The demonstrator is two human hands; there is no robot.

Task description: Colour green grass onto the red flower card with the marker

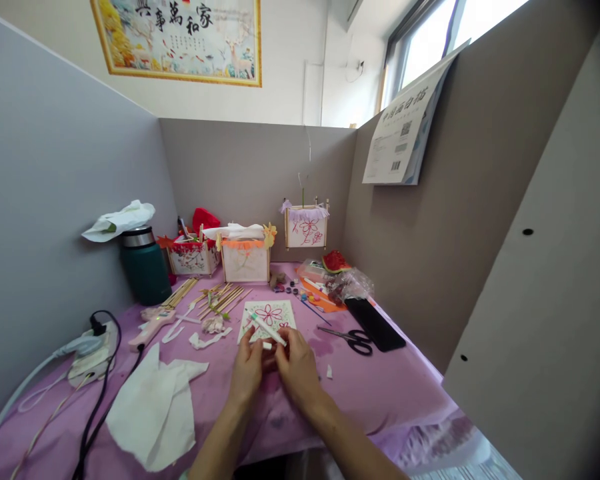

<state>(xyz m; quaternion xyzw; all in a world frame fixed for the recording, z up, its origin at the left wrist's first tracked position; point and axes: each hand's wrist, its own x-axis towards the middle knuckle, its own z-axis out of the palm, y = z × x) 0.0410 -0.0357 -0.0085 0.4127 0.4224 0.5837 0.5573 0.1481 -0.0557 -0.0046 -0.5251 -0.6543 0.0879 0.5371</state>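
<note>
A white marker [269,328] with a green band slants up and left from the fingers of my right hand [297,363], which are closed on its lower end. My left hand [249,365] is closed too, beside a short white piece [267,345] that looks like a cap, its fingers near the right hand's. Just beyond both hands, a white square panel [281,312] with a red flower drawing lies flat on the purple cloth. The undersides of the fingers are hidden.
Scissors [359,341] and a black phone [375,325] lie right; white cloth [155,407], a pink glue gun [151,328] and a power strip [95,357] left. Behind are sticks [223,300], a green bottle [145,267] and decorated boxes [246,261].
</note>
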